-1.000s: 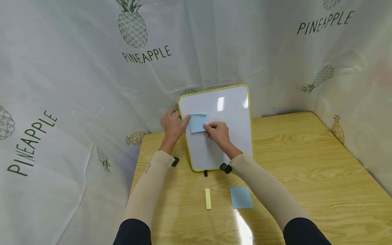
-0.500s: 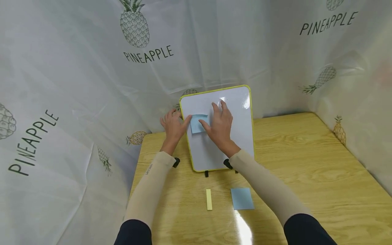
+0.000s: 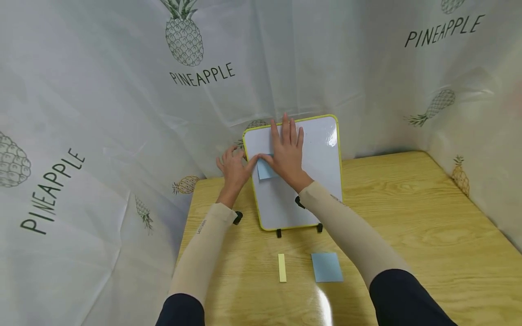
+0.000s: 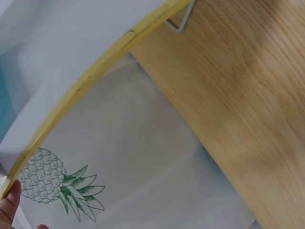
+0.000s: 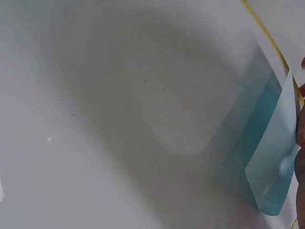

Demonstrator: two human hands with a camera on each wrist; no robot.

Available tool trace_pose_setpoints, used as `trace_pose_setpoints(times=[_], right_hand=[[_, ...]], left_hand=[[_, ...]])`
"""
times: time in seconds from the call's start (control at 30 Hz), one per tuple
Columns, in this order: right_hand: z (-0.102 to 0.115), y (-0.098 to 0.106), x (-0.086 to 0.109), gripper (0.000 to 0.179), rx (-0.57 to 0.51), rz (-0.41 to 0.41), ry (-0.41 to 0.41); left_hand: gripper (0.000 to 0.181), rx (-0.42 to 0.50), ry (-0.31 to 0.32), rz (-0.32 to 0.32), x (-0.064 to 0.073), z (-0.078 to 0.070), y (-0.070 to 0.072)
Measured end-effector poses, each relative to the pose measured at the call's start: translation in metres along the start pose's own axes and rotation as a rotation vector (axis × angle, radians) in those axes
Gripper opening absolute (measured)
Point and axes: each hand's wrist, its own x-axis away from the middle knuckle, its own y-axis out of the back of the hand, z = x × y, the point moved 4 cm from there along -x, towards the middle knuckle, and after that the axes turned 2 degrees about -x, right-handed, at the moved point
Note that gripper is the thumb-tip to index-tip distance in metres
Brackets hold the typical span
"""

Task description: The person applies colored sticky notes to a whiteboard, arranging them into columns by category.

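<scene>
A whiteboard with a yellow rim stands tilted back on the table, and a light blue sticky note is on its upper left part. My left hand grips the board's left edge, its thumb reaching across the front to the note's top. Spread flat over the upper board, my right hand has straight fingers up to the top rim, with its thumb on the note's top edge by the left thumb. In the right wrist view the lower part of the note stands off the board. The right palm hides the note's right side.
On the wooden table in front of the board lie a thin yellow paper strip and a larger blue sticky note. Black feet show below the board. A pineapple-print curtain hangs close behind it.
My right hand has let go of the sticky note's right side, spread its fingers and moved up onto the board, its thumb now at the note's top. The left hand keeps its place.
</scene>
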Motion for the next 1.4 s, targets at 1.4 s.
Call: trace_pose_setpoints(times=[1.4], right_hand=[[-0.041,0.009,0.005,0.116,-0.096,0.054,-0.192]], left_hand=[[0.053,0.043,-0.048,-0.051,0.000,0.001,0.002]])
